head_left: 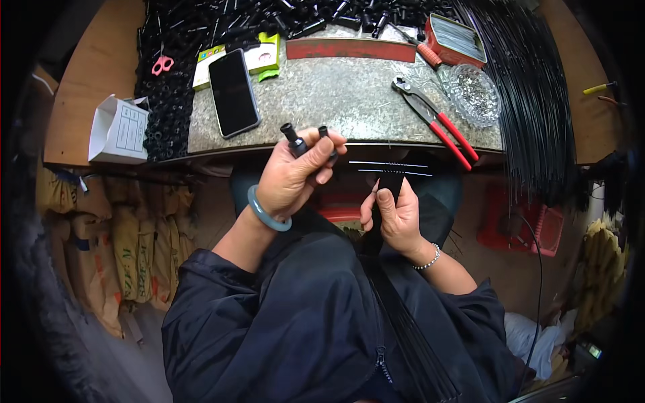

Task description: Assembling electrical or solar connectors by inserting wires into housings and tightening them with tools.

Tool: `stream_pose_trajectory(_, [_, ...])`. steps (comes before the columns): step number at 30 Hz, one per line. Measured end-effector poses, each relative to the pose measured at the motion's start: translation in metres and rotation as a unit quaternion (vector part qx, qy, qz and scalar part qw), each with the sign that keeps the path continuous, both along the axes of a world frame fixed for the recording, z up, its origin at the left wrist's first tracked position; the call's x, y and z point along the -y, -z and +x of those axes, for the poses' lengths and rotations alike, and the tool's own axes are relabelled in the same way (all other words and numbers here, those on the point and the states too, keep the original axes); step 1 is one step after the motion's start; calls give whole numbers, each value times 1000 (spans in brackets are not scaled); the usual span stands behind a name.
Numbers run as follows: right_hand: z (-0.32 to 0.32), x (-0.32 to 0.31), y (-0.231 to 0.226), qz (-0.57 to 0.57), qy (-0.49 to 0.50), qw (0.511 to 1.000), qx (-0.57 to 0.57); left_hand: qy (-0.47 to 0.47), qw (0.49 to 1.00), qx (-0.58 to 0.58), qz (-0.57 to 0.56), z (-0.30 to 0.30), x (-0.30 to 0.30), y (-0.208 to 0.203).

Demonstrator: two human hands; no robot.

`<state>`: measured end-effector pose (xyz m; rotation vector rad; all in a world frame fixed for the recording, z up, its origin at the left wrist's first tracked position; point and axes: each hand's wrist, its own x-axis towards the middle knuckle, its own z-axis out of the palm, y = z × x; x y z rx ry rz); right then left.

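A small assembly workshop. A speckled stone-topped table (336, 94) at the upper centre carries red-handled pliers (437, 119), a metal ruler (349, 49) and a tin of thin rods (457, 37). Heaps of black plastic tubes (175, 80) crowd the upper left, bundled black wires (531, 87) hang at the upper right, and filled sacks (127, 248) stand at the left.

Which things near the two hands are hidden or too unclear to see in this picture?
- Head view: lower ends of the black tubes, covered by the left hand.
- Head view: the black bundle in the right hand; its lower part merges with the dark jacket.
- Head view: contents of the clear bag, too small.
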<state>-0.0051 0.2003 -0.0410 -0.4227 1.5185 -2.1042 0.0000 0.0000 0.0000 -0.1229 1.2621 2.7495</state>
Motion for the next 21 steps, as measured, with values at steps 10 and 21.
stream_pose_trajectory(10, [15, 8, -7, 36, 10, 999, -28, 46, 993, 45, 98, 15, -12, 13])
stream_pose_trajectory(21, [14, 6, -4, 7, -23, 1000, -20, 37, 997, 46, 41, 8, -22, 11])
